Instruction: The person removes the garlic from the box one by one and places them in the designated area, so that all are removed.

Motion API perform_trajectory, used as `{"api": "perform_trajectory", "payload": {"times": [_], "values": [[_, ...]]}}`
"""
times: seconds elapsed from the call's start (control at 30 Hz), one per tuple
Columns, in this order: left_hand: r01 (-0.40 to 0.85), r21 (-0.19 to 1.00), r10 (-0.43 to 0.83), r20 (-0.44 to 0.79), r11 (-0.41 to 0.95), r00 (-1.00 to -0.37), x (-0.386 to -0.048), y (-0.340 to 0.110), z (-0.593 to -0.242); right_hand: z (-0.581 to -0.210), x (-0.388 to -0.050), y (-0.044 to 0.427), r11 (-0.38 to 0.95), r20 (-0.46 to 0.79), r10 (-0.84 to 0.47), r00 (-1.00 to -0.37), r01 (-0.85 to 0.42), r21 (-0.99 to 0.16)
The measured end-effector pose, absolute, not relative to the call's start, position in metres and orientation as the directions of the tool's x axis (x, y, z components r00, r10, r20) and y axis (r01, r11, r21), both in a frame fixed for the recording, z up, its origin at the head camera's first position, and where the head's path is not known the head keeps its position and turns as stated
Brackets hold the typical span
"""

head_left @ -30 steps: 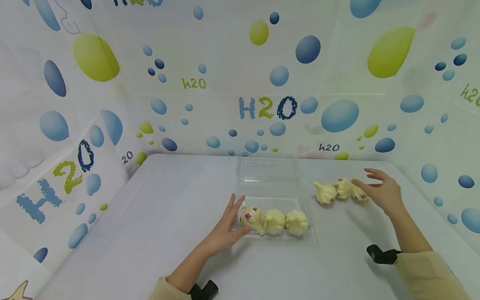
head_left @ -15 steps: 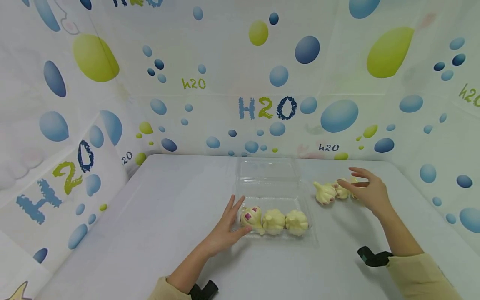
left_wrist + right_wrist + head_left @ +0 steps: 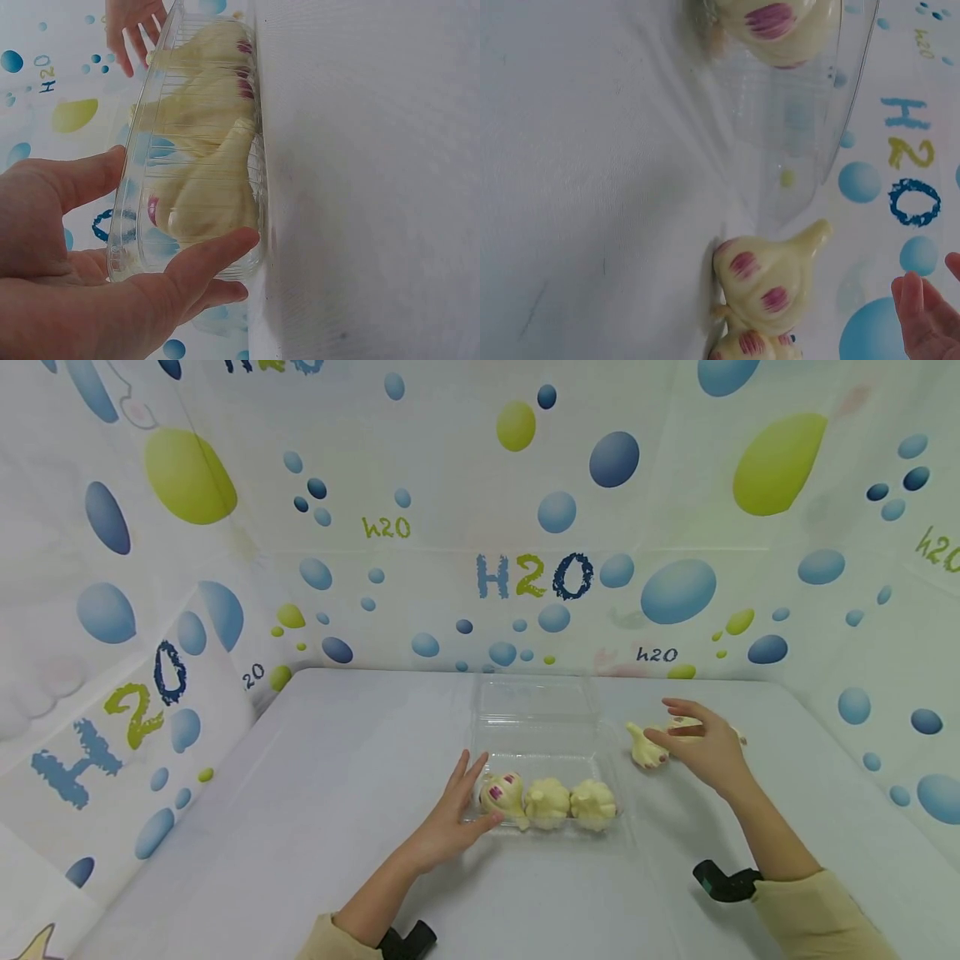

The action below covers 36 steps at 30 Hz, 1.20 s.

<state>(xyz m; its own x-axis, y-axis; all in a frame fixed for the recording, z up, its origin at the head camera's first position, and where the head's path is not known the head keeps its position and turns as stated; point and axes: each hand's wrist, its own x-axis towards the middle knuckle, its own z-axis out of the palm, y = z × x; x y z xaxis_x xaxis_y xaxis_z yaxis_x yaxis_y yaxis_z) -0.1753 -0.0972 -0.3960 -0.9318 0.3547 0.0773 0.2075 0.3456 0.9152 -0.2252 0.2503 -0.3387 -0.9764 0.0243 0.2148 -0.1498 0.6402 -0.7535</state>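
A clear plastic clamshell box (image 3: 547, 764) stands on the table with its lid (image 3: 536, 697) folded back. Three garlic bulbs lie in a row along its front: a left one (image 3: 501, 795) with purple marks, a middle one (image 3: 547, 802) and a right one (image 3: 594, 803). My left hand (image 3: 450, 827) rests at the box's left front corner, fingers spread and fairly straight. Right of the box, three more bulbs sit on the table; the nearest to the box is a garlic bulb (image 3: 643, 750). My right hand (image 3: 705, 747) hovers over them holding nothing, partly hiding the other two.
The white table (image 3: 360, 760) extends to both sides. Behind it hangs a white sheet (image 3: 450, 485) printed with blue and green drops. A black wrist camera (image 3: 726, 881) sits at my right sleeve, another black camera (image 3: 408, 939) at my left.
My right hand has moved left over the loose garlic bulbs, from the rightmost one toward the one nearest the box. My left hand and the box have stayed put.
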Motion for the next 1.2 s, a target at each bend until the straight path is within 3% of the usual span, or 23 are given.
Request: {"api": "perform_trajectory", "payload": {"times": [0.67,0.9,1.2], "values": [[0.216,0.910,0.363,0.079,0.354,-0.928,-0.174,-0.098,-0.395,-0.343,-0.220,0.212,0.584,0.235,-0.102,-0.967,-0.250,-0.772],[0.215,0.912,0.366,0.078,0.350,-0.927,-0.174,-0.098,-0.394,-0.345,-0.221,0.195,0.510,0.291,-0.162,-0.943,-0.332,-0.793],[0.214,0.911,0.361,0.079,0.351,-0.929,-0.174,-0.098,-0.395,-0.347,-0.222,0.175,0.444,0.271,-0.205,-0.941,-0.336,-0.831]]}}
